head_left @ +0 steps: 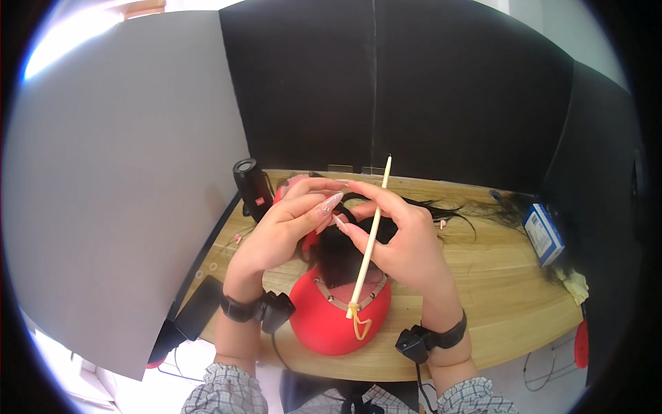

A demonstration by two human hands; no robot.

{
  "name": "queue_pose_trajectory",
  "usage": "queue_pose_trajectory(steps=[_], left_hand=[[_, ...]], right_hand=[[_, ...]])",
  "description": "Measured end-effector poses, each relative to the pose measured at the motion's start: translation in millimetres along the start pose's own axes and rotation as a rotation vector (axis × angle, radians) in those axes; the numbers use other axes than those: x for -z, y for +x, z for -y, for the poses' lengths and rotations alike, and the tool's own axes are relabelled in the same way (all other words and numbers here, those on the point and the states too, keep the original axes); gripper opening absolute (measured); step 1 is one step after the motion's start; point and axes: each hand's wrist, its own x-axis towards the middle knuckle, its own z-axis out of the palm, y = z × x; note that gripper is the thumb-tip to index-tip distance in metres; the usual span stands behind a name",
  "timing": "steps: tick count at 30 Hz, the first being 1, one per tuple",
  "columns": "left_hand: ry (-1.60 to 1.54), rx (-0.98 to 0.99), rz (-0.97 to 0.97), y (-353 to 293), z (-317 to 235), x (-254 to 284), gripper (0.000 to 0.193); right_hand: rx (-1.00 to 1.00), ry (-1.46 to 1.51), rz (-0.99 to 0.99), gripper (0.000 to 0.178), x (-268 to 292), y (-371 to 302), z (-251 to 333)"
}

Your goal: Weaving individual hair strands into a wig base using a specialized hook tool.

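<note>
A red dome-shaped head form stands on the table before me, with a lace wig cap pinned over it and black hair growing from the cap. Above the hair, my left hand is closed, thumb and fingers pinched on black strands. My right hand meets it fingertip to fingertip. A long pale hook tool is held in the right hand, crossing between thumb and index finger. Its thin tip points up and away; a yellow rubber band hangs from its lower end. The fingertips partly hide the strands.
A black cylindrical speaker stands at the back left. Loose black hair trails over the wooden table to the right, near a blue-and-white box and a crumpled yellow cloth. Grey and black panels enclose the table.
</note>
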Motion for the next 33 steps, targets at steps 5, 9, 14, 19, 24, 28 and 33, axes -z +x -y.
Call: queue_pose_trajectory(steps=[5, 9, 14, 19, 24, 28, 33], left_hand=[[-0.085, 0.035, -0.053, 1, -4, 1, 0.03], [-0.396, -0.208, -0.115, 8, -5, -6, 0.033], [-0.975, -0.554, 0.073, 5, 8, 1, 0.036], [-0.782, -0.488, -0.068, 2, -1, 16, 0.04], [-0.392, -0.45, -0.375, -2, 0, 31, 0.037], [0.306, -0.376, -0.555, 0, -2, 30, 0.031], [-0.041, -0.087, -0.215, 3, -6, 13, 0.034]], right_hand=[[-0.105, 0.1, -0.02, 0.031, -1, 1, -4], [-0.163, 0.217, 0.004, 0.024, 1, 4, -18], [-0.21, 0.309, 0.116, 0.02, 9, 8, -42], [-0.293, 0.297, -0.025, 0.013, 43, 8, -53], [-0.366, 0.141, -0.124, 0.017, 82, 6, -78], [-0.501, -0.613, -0.164, 0.028, 92, -2, -83], [-0.31, -0.14, -0.12, 0.041, 70, 9, -56]])
